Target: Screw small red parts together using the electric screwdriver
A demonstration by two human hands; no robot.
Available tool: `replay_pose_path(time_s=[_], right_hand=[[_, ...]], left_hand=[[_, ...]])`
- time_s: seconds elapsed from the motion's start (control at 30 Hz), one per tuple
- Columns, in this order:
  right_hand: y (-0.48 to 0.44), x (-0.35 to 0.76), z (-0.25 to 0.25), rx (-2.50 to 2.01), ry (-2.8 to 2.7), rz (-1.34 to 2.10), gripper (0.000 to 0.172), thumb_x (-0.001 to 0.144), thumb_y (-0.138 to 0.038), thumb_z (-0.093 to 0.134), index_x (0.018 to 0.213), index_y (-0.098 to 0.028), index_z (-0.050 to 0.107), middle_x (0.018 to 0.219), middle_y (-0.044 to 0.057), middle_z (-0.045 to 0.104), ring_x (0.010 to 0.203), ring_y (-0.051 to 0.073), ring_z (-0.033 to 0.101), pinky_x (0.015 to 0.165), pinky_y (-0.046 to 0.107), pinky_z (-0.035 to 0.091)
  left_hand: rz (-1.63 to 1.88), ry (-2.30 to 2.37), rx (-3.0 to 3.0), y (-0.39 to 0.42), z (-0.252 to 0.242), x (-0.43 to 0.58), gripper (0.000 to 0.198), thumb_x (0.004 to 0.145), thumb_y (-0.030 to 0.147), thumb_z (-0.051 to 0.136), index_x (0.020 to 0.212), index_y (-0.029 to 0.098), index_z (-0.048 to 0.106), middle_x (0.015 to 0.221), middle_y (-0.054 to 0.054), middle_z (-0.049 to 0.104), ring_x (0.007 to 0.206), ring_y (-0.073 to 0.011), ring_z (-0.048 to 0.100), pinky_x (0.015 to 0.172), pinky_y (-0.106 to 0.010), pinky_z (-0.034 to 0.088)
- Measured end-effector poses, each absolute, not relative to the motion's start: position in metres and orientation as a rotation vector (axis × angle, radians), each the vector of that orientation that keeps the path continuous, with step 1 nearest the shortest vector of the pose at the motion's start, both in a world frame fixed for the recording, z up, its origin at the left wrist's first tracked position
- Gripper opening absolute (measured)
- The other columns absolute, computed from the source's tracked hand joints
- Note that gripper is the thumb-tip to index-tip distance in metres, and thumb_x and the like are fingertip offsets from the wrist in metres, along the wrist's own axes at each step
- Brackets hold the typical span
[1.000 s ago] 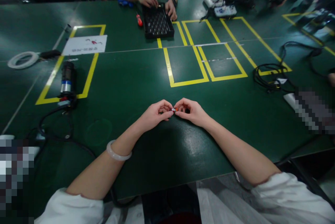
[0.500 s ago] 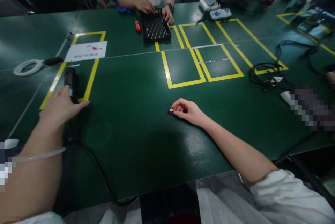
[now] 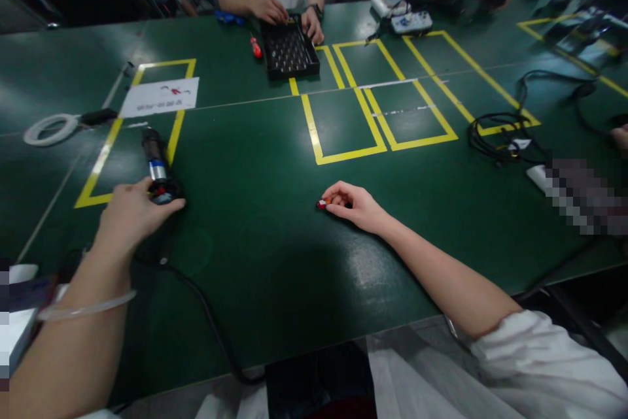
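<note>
At the left, my left hand (image 3: 130,213) grips the near end of a dark cylindrical tool (image 3: 157,164) with a blue and silver band, its thumb stretched along the near side. The tool lies over the right part of a yellow taped rectangle, and a black cable runs from near it to the table's front edge. My right hand (image 3: 356,206) rests on the green table at the centre, its fingers closed on a small red and white object (image 3: 322,203). Most of that object is hidden by the fingertips.
Across the table, a person's hands work at a black tray (image 3: 292,69), with a red screwdriver (image 3: 256,48) beside it. A white paper sheet (image 3: 159,97) and a white ring coil (image 3: 50,130) lie at the left. Coiled black cable (image 3: 495,144) lies at the right.
My left hand has moved right with the dark tool, which has shifted right and now slants. My right hand has stayed nearly in place with the small object.
</note>
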State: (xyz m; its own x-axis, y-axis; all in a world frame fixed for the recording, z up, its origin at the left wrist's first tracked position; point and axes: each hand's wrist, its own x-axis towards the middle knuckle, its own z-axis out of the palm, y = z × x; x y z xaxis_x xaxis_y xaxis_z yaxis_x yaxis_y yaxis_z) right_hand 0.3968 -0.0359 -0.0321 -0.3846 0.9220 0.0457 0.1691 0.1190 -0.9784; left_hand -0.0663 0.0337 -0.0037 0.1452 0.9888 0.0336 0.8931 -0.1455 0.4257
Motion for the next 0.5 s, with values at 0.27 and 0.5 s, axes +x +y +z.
replay_pose_path(time_s=[0.27,0.5], right_hand=[[-0.036,0.395,-0.034,-1.107,-1.632,1.265,0.021,0.083,-0.027,0.067,0.101,-0.017,0.064,0.078,-0.001,0.06,0.062,0.01,0.051,0.059,0.024,0.043],[-0.034,0.396,-0.035,-1.124,-1.614,1.1,0.018,0.083,-0.028,0.066,0.097,-0.02,0.058,0.085,0.0,0.062,0.066,0.011,0.054,0.058,0.024,0.043]], left_hand=[[0.132,2.074,2.246,-0.012,0.012,0.088,0.075,0.082,0.062,0.057,0.14,0.015,0.046,0.126,-0.019,0.053,0.112,-0.0396,0.058,0.08,-0.048,0.054],[0.149,1.825,2.479,-0.03,0.013,0.176,0.074,0.081,0.049,0.063,0.144,0.016,0.041,0.127,-0.017,0.053,0.113,-0.0326,0.056,0.083,-0.04,0.054]])
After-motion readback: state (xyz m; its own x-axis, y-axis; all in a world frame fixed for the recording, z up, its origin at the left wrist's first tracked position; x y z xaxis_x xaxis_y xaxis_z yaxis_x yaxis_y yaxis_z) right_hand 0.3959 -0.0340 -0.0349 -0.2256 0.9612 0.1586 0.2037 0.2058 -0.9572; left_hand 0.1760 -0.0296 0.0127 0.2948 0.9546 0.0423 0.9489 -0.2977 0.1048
